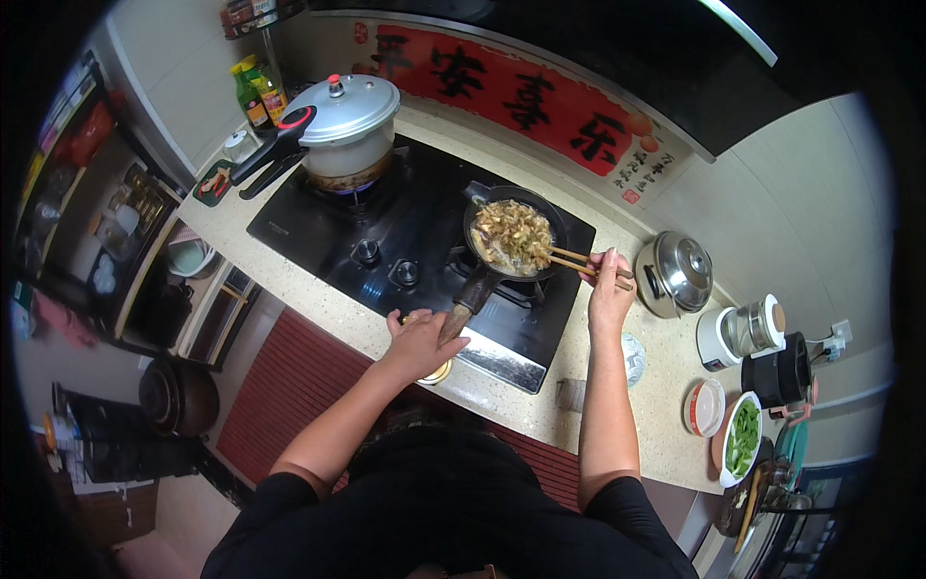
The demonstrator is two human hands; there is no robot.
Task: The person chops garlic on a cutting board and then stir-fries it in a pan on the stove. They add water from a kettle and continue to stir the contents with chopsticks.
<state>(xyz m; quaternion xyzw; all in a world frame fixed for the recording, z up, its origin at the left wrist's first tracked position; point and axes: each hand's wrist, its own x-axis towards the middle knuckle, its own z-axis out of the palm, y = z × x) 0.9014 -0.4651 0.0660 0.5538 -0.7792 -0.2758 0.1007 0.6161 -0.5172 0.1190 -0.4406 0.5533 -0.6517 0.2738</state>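
Note:
A small dark frying pan point(472, 217) sits over the right burner of a black gas hob point(325, 250). Chopped, browned food point(510, 235) sizzles in pale bubbling liquid inside it. My left hand point(418, 346) grips the end of the pan's wooden handle point(456, 322), which points toward me. Partly covered by that hand, a round gold-rimmed item point(438, 373) shows at the counter's front edge. My right hand point(610, 289) holds a pair of wooden chopsticks point(571, 262), their tips in the food at the pan's right side.
A pressure cooker point(347, 137) stands over a lit flame on the left burner. Sauce bottles point(253, 94) stand behind it. Along the right counter are a lidded steel pot point(674, 275), a white appliance point(723, 339), a bowl point(704, 407) and a dish of green vegetables point(741, 438).

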